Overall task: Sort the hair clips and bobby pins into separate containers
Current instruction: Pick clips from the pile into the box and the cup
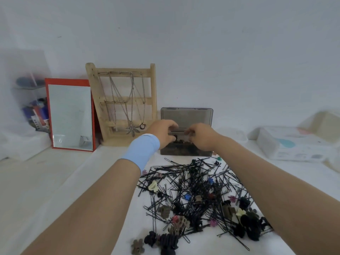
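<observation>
Bobby pins (193, 179), hair clips (166, 241): one tangled heap on bench (55, 181). We judge them light, springy, slippery; pinch singly, mid-shaft. Left hand (161, 133), right hand (200, 137): grips curled over dark box (185, 150); whether holding anything, we cannot tell.

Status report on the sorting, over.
Left hand, right hand curled at open box, grip unclear. Pile of pins and clips unsorted in front. Nothing blocking.

My left hand (161, 133) and right hand (200, 138) meet over the open dark box (185, 152), fingers curled; whether they pinch anything I cannot tell. Nearer me on the table (198, 244), black bobby pins (193, 178) lie heaped, small hair clips (153, 185) mixed in.
</observation>
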`<state>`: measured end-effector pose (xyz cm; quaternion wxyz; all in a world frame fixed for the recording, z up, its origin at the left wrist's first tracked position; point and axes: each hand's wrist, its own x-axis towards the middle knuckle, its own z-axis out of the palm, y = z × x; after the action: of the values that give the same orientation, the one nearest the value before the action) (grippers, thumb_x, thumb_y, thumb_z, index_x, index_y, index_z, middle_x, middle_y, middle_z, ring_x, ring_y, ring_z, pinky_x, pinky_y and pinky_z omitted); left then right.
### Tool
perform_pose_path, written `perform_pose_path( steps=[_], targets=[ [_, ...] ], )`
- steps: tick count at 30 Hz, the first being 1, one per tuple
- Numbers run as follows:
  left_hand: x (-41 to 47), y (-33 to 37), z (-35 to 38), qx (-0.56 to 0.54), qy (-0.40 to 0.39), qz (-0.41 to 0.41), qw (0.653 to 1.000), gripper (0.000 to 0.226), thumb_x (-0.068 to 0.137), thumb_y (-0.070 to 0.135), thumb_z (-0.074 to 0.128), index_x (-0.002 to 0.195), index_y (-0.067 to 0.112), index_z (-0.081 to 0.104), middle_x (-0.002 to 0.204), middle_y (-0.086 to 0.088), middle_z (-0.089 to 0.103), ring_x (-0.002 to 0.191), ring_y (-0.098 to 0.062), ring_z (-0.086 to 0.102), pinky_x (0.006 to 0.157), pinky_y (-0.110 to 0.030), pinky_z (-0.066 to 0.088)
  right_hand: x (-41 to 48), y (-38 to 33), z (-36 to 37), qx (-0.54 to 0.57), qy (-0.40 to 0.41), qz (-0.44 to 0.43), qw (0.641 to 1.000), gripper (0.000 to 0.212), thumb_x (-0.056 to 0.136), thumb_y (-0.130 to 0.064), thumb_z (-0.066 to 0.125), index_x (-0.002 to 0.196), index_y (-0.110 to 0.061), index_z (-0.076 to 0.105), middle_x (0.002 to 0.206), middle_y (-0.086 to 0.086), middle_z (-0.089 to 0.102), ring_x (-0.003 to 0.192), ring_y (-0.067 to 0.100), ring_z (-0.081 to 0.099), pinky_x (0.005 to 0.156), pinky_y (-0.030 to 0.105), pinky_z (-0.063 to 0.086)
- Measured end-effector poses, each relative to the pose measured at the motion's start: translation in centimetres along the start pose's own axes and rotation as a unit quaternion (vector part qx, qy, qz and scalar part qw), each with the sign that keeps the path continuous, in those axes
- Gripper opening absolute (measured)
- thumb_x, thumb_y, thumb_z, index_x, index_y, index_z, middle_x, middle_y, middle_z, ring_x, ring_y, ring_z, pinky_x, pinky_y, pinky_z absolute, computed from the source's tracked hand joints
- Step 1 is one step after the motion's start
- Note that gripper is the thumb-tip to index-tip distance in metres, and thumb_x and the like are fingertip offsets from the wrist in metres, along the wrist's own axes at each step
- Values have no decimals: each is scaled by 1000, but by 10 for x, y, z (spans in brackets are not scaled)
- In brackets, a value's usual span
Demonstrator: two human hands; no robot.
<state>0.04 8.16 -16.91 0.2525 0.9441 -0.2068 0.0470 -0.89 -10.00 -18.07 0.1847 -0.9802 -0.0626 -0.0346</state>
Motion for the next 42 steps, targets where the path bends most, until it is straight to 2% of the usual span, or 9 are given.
perform_pose_path(
  steps=[4,8,12,18,23,27,32,38,42],
  targets=[
    [-19,-7,-9,-35,23,8,999,28,90,9,65,114,24,66,102,12,67,90,-5,61,86,-22,47,-7,-7,-3,22,1,-42,999,43,91,-1,57,128,-21,65,126,-1,67,114,17,62,94,24,45],
    [-55,-16,-21,-38,19,16,999,16,89,18,68,87,33,66,88,18,64,80,0,58,72,-18,45,-35,-33,-15,58,29,-84,994,27,92,-7,56,101,-24,75,90,-15,68,85,7,63,79,20,46],
    [-94,-22,-28,-41,-96,-10,994,18,87,18,69,81,34,71,71,21,64,68,4,61,66,-16,47,-74,-61,-20,60,-147,-128,979,19,90,-15,63,93,-29,74,80,-15,71,69,8,68,64,19,51],
    [-117,-20,-25,52,-201,-38,977,13,80,39,75,93,41,73,89,24,60,82,2,57,71,-21,45,-109,-82,-13,10,-322,-146,935,26,76,-35,82,101,-32,74,85,-18,73,81,10,72,82,29,56],
    [-116,-18,-26,87,-188,-31,978,10,81,32,75,87,33,67,82,18,58,75,-1,56,63,-19,42,-117,-80,-5,-14,-303,-155,940,32,76,-25,83,106,-32,72,85,-16,73,69,-5,63,63,15,44],
    [-115,-13,-36,17,-172,-23,985,9,80,24,73,80,29,66,78,15,65,75,-7,65,67,-23,52,-118,-69,-14,8,-267,-156,951,31,82,-15,73,107,-33,72,86,-10,70,77,6,65,73,26,55],
    [-120,11,-36,0,-299,0,954,15,83,27,72,93,37,75,76,10,69,55,-5,58,56,-14,46,-119,-58,-21,13,-252,-143,957,35,84,-9,60,100,-35,75,87,-16,67,66,-6,58,60,13,43],
    [-123,24,-18,75,-346,-10,935,21,76,39,81,96,40,77,53,28,57,50,-1,56,59,-15,45,-121,-52,-29,45,-280,-134,949,15,88,-22,71,98,-31,77,76,-16,72,65,6,67,62,15,46],
    [-123,25,-18,95,-336,-4,937,19,76,38,80,94,38,77,57,22,60,51,0,57,56,-15,45,-130,-59,-30,-8,-326,-128,937,19,76,-29,83,95,-30,79,85,-16,75,82,7,71,79,23,55]
  ],
)
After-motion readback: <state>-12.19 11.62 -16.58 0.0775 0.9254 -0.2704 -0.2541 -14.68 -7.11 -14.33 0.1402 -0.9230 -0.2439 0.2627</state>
